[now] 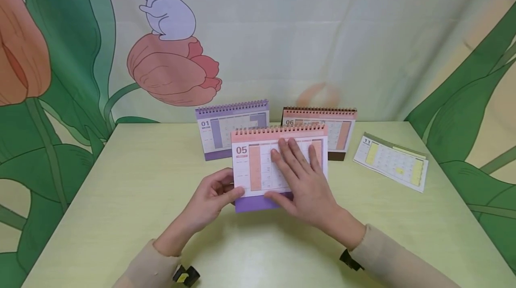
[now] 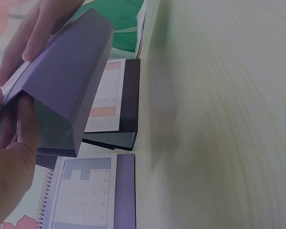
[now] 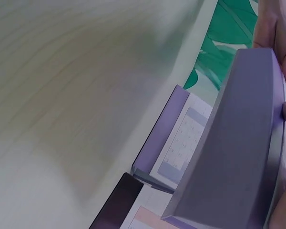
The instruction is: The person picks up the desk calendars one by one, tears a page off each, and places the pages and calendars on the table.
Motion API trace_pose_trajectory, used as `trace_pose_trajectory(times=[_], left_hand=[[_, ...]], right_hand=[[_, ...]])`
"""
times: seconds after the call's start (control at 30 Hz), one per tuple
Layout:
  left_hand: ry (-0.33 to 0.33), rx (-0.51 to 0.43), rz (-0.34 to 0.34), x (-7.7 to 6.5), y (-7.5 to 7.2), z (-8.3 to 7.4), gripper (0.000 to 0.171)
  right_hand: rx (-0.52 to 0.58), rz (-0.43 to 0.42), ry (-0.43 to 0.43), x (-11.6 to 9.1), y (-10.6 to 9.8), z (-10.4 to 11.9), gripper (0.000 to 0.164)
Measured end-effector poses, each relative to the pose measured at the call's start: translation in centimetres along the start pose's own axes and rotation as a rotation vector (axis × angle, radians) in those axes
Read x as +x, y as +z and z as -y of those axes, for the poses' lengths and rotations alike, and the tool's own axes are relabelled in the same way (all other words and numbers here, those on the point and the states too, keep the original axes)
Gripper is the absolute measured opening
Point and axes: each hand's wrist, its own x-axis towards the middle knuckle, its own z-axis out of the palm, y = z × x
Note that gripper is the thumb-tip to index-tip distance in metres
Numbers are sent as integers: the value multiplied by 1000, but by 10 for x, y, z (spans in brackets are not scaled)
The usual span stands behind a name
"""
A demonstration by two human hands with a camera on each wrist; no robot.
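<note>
A spiral-bound desk calendar [image 1: 255, 169] with a pink top band, the number 05 and a purple base is held up over the table. My left hand [image 1: 212, 194] pinches its left edge, thumb on the front and fingers behind. Spread flat across the page, my right hand [image 1: 308, 185] touches the calendar with straight fingers and covers much of the date grid. From the left wrist view, the purple stand [image 2: 71, 67] of this calendar shows its folded, hollow underside. The right wrist view shows the broad base panel [image 3: 233, 143] above the tabletop.
Behind stand a purple calendar [image 1: 207, 138] marked 01 and a pink one [image 1: 346, 129] marked 06 with a dark base. A green-topped calendar pad [image 1: 391, 160] marked 11 lies at the right. A printed curtain [image 1: 282, 32] hangs behind the pale table [image 1: 121, 180].
</note>
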Motion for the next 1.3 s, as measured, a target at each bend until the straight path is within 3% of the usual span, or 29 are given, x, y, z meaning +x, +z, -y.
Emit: trace_pose_trajectory(times=[0.37,0.87,1.03,1.3], left_hand=[[57,76,-23,3,9,-2,32],[71,138,-51,5,7,-4,29],[59,119,-37,6,5,-4,30],[71,-21,67,8,6,-5,42]], right_hand=[[-59,-111,33,3,4,-2,88],[-1,-169,-5,9,9,-4,81],[-19,-160,-8,10,11,-7,84],[-24,-174,-4,10,8,-9,88]])
